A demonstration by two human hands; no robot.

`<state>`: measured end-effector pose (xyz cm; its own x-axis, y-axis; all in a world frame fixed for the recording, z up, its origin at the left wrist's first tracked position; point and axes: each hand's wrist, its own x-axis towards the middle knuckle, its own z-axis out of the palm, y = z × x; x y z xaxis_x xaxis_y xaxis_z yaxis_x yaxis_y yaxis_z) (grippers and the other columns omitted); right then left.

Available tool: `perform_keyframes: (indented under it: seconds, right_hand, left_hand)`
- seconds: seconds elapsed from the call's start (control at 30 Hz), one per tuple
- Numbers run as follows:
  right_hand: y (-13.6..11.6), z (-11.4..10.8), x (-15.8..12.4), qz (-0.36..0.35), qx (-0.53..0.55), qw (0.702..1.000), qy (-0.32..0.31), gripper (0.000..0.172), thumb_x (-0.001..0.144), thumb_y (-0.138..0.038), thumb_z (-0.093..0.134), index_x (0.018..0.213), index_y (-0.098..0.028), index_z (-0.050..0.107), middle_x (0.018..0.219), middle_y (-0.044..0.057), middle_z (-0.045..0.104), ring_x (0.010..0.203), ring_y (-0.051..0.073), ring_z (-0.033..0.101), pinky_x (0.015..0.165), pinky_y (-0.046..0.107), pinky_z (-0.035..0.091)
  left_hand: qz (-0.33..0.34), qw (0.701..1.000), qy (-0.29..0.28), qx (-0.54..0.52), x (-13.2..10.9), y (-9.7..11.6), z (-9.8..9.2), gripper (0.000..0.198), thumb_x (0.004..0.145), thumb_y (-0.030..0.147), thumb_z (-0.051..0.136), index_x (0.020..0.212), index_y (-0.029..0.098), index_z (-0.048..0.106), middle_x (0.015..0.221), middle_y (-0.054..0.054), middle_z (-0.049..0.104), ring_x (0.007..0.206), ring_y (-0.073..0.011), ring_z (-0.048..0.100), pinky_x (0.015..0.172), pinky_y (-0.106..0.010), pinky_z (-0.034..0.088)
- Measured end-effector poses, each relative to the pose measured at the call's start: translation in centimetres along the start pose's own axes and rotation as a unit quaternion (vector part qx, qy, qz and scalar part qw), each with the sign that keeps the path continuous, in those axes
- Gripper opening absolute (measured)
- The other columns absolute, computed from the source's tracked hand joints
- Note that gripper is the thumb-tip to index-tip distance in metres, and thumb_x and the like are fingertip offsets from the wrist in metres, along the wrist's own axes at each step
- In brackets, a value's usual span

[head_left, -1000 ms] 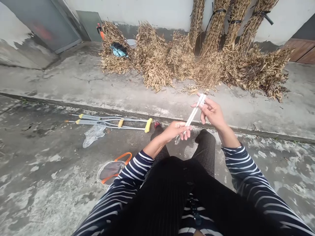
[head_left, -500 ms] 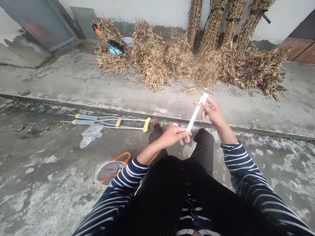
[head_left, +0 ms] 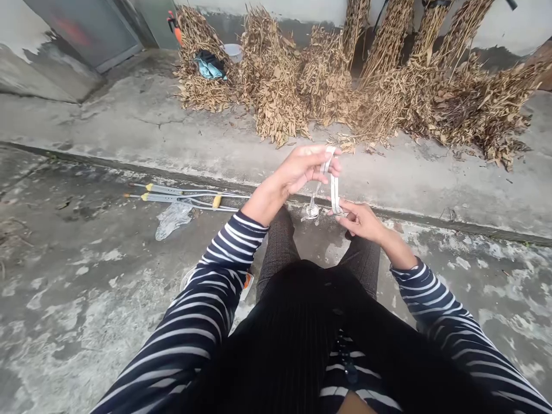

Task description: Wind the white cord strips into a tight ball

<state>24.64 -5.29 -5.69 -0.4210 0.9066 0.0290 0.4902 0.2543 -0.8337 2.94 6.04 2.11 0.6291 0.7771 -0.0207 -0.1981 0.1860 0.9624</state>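
Our left hand [head_left: 302, 169] and right hand [head_left: 362, 221] clamp their fingers on a white strip [head_left: 334, 192], already bent into a loop.

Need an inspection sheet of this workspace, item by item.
Surface: cracked, stained grey concrete ground, with a low step ahead.
Job's things: narrow white flat strip, looped, with a small bunched section below the left hand.
Hands: left hand grips the strip near its top; right hand pinches its lower part.
Clutter: aluminium crutches with yellow grips; clear plastic bag.
Cables: nothing seen.
Surroundings: bundles of dried brown leafy stalks along a pale wall.
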Motion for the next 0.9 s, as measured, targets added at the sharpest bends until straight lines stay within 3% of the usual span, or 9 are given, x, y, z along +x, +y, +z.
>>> perform_keyframes:
  seconds: [0.1, 0.23, 0.4, 0.53, 0.6, 0.7, 0.8, 0.9]
  right_hand:
    - [-0.9, 0.2, -0.3, 0.000, 0.127, 0.992, -0.027, 0.066, 0.093, -0.041, 0.069, 0.153, -0.024, 0.048, 0.117, 0.010, 0.075, 0.040, 0.002, 0.050, 0.041, 0.018, 0.046]
    - [-1.5, -0.2, -0.2, -0.029, 0.252, 0.966, -0.040, 0.076, 0.091, -0.036, 0.074, 0.158, -0.027, 0.040, 0.125, 0.013, 0.072, 0.044, 0.001, 0.053, 0.044, 0.017, 0.050]
    - [-1.9, -2.1, 0.0, -0.081, 0.290, 0.953, 0.016, 0.069, 0.095, -0.035, 0.069, 0.158, -0.029, 0.040, 0.128, 0.013, 0.071, 0.045, 0.003, 0.059, 0.043, 0.019, 0.051]
    - [-2.5, -3.3, 0.1, -0.079, 0.297, 0.950, 0.059, 0.062, 0.096, -0.037, 0.068, 0.154, -0.029, 0.047, 0.117, 0.010, 0.075, 0.040, 0.004, 0.056, 0.037, 0.019, 0.045]
    - [-2.7, -3.5, 0.1, -0.071, 0.306, 0.947, 0.067, 0.060, 0.096, -0.037, 0.069, 0.152, -0.028, 0.049, 0.111, 0.009, 0.076, 0.037, 0.004, 0.055, 0.034, 0.019, 0.042]
    - [-2.8, -3.4, 0.2, -0.064, 0.325, 0.941, 0.065, 0.059, 0.095, -0.036, 0.069, 0.151, -0.029, 0.051, 0.108, 0.008, 0.077, 0.035, 0.004, 0.054, 0.033, 0.018, 0.039]
    - [-2.7, -3.3, 0.4, -0.062, 0.328, 0.941, 0.054, 0.059, 0.095, -0.035, 0.070, 0.150, -0.028, 0.051, 0.107, 0.008, 0.077, 0.036, 0.004, 0.055, 0.034, 0.018, 0.039]
    - [-2.8, -3.3, 0.6, -0.059, 0.324, 0.943, 0.046, 0.062, 0.094, -0.036, 0.071, 0.151, -0.027, 0.050, 0.107, 0.008, 0.077, 0.036, 0.004, 0.055, 0.034, 0.017, 0.039]
  left_hand:
    - [-0.026, 0.999, 0.025, -0.035, 1.8, -1.0, -1.0, 0.025, 0.097, 0.021, 0.061, 0.116, 0.007, 0.069, 0.092, -0.010, 0.076, 0.080, -0.0118, 0.074, 0.070, -0.020, 0.058]
    - [-0.084, 0.992, 0.014, -0.097, 3.0, -5.1, -1.9, 0.017, 0.097, 0.018, 0.061, 0.106, 0.006, 0.068, 0.086, -0.010, 0.075, 0.075, -0.0116, 0.072, 0.070, -0.021, 0.057]
    - [-0.153, 0.977, -0.036, -0.146, 2.5, -10.6, -2.5, 0.019, 0.097, 0.027, 0.063, 0.090, 0.009, 0.066, 0.070, -0.005, 0.068, 0.068, -0.0131, 0.069, 0.065, -0.023, 0.054]
    - [-0.196, 0.977, -0.051, -0.073, 1.9, -11.9, -2.7, 0.025, 0.091, 0.032, 0.073, 0.091, 0.008, 0.068, 0.081, -0.011, 0.072, 0.078, -0.0182, 0.072, 0.068, -0.028, 0.058]
    - [-0.161, 0.987, -0.004, -0.021, 1.6, -11.7, -2.1, 0.026, 0.087, 0.032, 0.076, 0.095, 0.008, 0.070, 0.099, -0.015, 0.074, 0.089, -0.0211, 0.073, 0.072, -0.032, 0.061]
    - [-0.047, 0.997, 0.057, 0.007, 0.8, -11.0, -0.4, 0.036, 0.083, 0.032, 0.078, 0.113, 0.013, 0.071, 0.131, -0.016, 0.067, 0.114, -0.0267, 0.068, 0.082, -0.038, 0.063]
    - [0.032, 0.999, 0.039, 0.003, 0.3, -10.8, 1.7, 0.057, 0.078, 0.033, 0.083, 0.130, 0.018, 0.066, 0.148, -0.015, 0.057, 0.134, -0.0332, 0.055, 0.088, -0.040, 0.062]
    - [0.050, 0.998, 0.028, -0.002, 0.4, -11.3, 3.2, 0.062, 0.076, 0.036, 0.085, 0.132, 0.017, 0.066, 0.145, -0.017, 0.060, 0.132, -0.0338, 0.057, 0.081, -0.034, 0.062]
